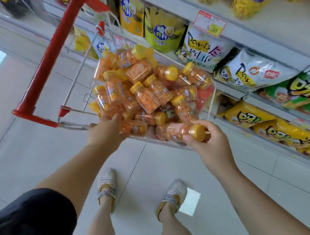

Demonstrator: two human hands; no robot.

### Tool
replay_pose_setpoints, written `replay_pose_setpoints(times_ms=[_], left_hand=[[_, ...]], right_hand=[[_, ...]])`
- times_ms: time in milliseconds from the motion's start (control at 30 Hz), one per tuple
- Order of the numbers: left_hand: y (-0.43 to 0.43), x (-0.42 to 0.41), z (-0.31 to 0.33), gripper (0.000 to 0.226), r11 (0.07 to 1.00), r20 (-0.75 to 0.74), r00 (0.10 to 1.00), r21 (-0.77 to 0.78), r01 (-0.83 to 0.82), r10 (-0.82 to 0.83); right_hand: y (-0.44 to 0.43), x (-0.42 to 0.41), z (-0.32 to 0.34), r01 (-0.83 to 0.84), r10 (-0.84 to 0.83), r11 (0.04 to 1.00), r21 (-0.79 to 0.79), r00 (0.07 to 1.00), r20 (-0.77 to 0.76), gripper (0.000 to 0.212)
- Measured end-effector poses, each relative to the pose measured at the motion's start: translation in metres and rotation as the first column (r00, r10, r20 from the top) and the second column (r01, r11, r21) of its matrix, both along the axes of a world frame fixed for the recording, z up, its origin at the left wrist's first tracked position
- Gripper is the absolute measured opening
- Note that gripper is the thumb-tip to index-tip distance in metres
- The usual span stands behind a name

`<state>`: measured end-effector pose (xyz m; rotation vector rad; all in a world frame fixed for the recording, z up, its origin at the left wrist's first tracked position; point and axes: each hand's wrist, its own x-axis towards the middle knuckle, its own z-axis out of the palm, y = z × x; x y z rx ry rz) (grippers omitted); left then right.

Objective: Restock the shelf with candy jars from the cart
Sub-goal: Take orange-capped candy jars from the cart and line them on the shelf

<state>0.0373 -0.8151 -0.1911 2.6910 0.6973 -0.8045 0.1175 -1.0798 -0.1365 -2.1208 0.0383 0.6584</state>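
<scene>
Right hand (209, 144) is clamped on a candy jar (178, 132) at the near right corner of the cart (47, 63), fingers and thumb wrapped around the neck just behind the yellow lid (198, 132). The jar lies on its side. Its long axis runs along the cart's near rim, with the lid end pointing right. That's the key line, because the shelf (269, 31) with its snack bags (201, 49) sits beyond the cart and off to the right. So the right hand is the nearer one, and I'd judge the jar needs tipping upright on the way over. Left hand (107, 130) is plunged into the pile of jars (146, 91), fingers hidden, so I can't tell whether it's gripping anything.
</scene>
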Motion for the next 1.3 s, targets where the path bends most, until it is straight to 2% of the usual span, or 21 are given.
replay_pose_setpoints(times_ms=[233,333,433,500,633,767,867,933,1100,1300], left_hand=[[-0.021,0.012,0.025,0.059,0.985,0.078,0.990,-0.137,-0.105,0.117],[-0.039,0.016,0.056,0.057,0.976,0.121,0.985,-0.193,-0.097,0.122],[-0.059,0.027,0.110,0.046,0.957,0.238,0.957,-0.273,-0.096,0.163],[-0.073,0.036,0.158,0.038,0.917,0.308,0.925,-0.387,-0.094,0.225],[-0.095,0.060,0.254,0.042,0.803,0.417,0.849,-0.596,-0.015,0.325],[-0.111,0.090,0.320,0.043,0.734,0.494,0.783,-0.676,0.072,0.378],[-0.119,0.115,0.355,0.048,0.644,0.528,0.736,-0.747,0.165,0.423],[-0.123,0.133,0.373,0.053,0.611,0.559,0.700,-0.760,0.219,0.444],[-0.125,0.187,0.411,0.048,0.608,0.635,0.645,-0.728,0.315,0.426],[-0.119,0.255,0.437,0.050,0.658,0.743,0.593,-0.619,0.429,0.312]], right_hand=[[-0.042,0.025,0.038,-0.024,0.028,0.997,0.075,0.998,-0.053,0.041],[-0.057,0.032,0.063,-0.004,0.010,0.996,0.093,0.998,-0.061,0.040],[-0.069,0.042,0.097,0.039,-0.030,0.992,0.120,0.997,-0.069,0.046],[-0.076,0.050,0.126,0.081,-0.070,0.981,0.177,0.995,-0.066,0.056],[-0.085,0.066,0.195,0.106,-0.114,0.949,0.296,0.993,0.008,0.058],[-0.089,0.080,0.265,0.076,-0.126,0.918,0.389,0.986,0.106,0.032],[-0.089,0.092,0.306,0.016,-0.123,0.911,0.412,0.964,0.234,0.032],[-0.089,0.103,0.329,-0.009,-0.129,0.912,0.411,0.942,0.309,0.037],[-0.081,0.137,0.370,-0.014,-0.195,0.913,0.408,0.863,0.467,0.041],[-0.067,0.210,0.380,0.196,-0.387,0.915,0.353,0.678,0.626,0.055]])
